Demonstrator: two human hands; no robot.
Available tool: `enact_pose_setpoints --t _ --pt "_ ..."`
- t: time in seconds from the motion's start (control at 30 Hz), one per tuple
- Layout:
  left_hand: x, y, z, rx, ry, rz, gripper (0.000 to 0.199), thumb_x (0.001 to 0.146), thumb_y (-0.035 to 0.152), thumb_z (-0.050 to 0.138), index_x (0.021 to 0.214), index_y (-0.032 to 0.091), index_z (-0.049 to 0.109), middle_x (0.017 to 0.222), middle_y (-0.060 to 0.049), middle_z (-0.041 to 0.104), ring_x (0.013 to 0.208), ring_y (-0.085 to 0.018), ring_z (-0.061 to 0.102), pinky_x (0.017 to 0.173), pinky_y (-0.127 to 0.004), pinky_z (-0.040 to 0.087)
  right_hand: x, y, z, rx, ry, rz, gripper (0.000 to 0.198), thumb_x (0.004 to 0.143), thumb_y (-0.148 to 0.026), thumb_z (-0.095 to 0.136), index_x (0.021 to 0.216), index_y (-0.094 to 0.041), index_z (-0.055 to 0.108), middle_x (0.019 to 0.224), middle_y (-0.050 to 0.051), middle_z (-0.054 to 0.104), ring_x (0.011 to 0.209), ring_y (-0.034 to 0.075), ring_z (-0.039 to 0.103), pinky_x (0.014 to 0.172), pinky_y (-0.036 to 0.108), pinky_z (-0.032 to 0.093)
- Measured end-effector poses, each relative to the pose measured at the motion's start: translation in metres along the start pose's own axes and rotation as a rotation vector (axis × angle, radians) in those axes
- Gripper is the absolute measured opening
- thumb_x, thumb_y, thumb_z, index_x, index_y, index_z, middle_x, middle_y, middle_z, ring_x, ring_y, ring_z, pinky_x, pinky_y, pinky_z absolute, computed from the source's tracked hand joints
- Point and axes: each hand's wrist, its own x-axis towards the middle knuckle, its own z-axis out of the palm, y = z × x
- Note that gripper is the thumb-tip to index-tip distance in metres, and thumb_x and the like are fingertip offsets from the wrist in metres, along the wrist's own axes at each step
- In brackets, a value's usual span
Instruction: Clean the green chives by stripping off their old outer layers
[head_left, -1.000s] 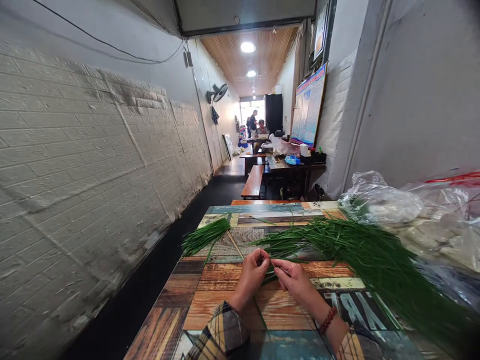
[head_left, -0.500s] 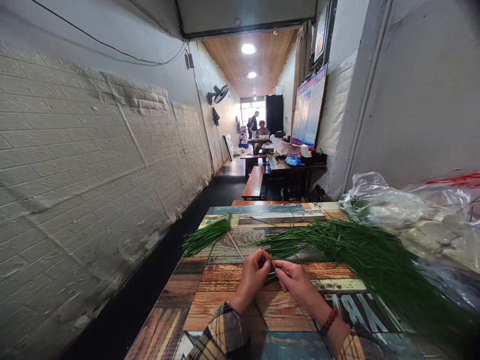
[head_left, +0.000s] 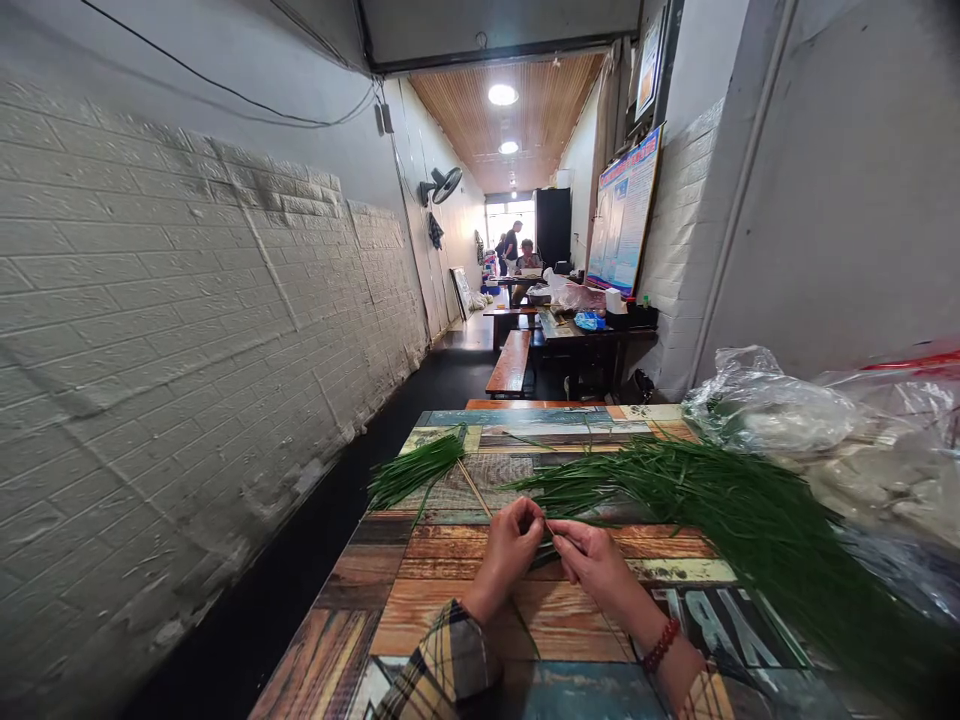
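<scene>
My left hand (head_left: 513,545) and my right hand (head_left: 594,558) meet just above the table, fingertips pinched close together. A thin brownish strand (head_left: 548,529) runs between them, and both hands grip it; its kind is too small to make out. Short green pieces show below the fingertips. On the right lies a large loose heap of garlic chives (head_left: 697,485), its leaf ends spreading behind my hands. Left of it is a smaller, neater bundle of chives (head_left: 418,468). One thin tan stick (head_left: 475,487) slants from this bundle towards my left hand, which hides its near end.
Clear plastic bags (head_left: 780,410) with pale contents lie at the right edge of the wood-patterned table (head_left: 450,600). Behind it stand a bench (head_left: 510,362) and another table with bags and boxes. A white brick-pattern wall (head_left: 187,300) runs along the left. People are far back.
The view has shifted slightly. Both hands keep nearly the same pinched pose around the strand, and the chives lie as before.
</scene>
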Motion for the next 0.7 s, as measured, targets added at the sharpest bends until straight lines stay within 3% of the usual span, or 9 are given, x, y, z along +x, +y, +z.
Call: enact_pose_setpoints --t 0.7 --pt "0.0 0.006 0.0032 -0.225 -0.02 -0.118 0.008 0.069 0.022 0.055 0.067 0.014 0.058 0.056 0.002 0.051 0.055 -0.009 0.045 0.052 -0.018 0.034 -0.0039 -0.0012 -0.0079 -0.022 0.011 0.039 0.046 0.083 -0.041 0.051 0.114 -0.009 0.064 0.047 -0.005 0.048 0.045 0.01 0.043 0.048 0.023 0.035"
